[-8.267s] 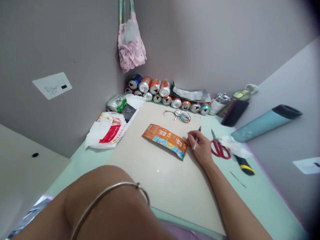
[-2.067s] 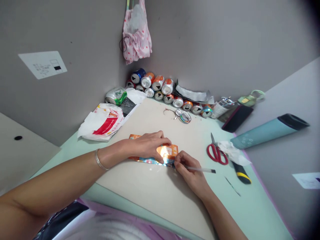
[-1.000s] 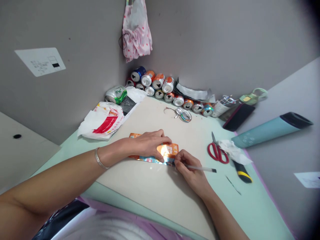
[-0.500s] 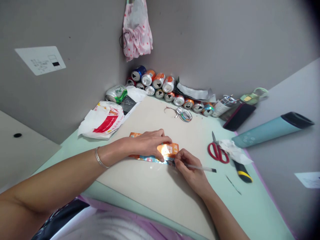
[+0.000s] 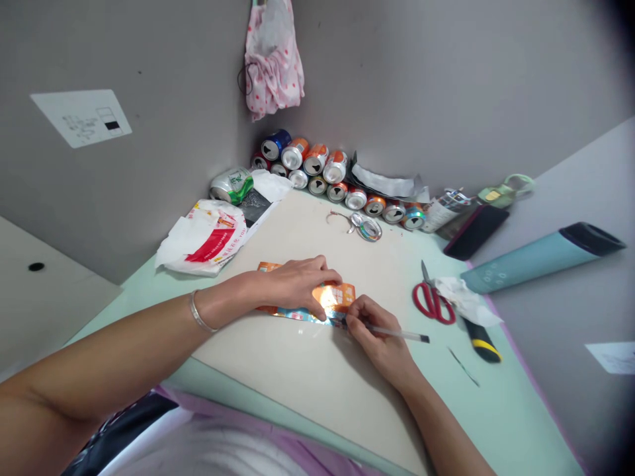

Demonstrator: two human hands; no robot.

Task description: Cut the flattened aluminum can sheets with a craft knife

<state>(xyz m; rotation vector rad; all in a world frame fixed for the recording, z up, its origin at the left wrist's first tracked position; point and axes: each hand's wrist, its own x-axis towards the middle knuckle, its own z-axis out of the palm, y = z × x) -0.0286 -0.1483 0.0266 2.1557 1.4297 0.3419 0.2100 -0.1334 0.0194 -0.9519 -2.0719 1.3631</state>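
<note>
A shiny orange and blue printed sheet [image 5: 342, 299], like metal cut from a drink can, lies on the pale board [image 5: 288, 370]. Across its middle my left hand [image 5: 295, 284] rests palm down, thumb and fingers spread, hiding part of it. At the sheet's right end, my right hand [image 5: 380, 334] is closed in a pinch around a clear pen [image 5: 397, 332] with a dark end cap. The pen's tip points left at the sheet's lower edge near my left thumb. Its exact contact point is too small to make out.
Behind the board stand stacked cans [image 5: 315, 158] and curved metal sheets [image 5: 387, 182]. Red-handled scissors [image 5: 432, 301], a black and yellow handle [image 5: 483, 344] and a blue tumbler [image 5: 530, 261] lie right. A white and red bag [image 5: 208, 241] and a green-silver can [image 5: 231, 185] sit left.
</note>
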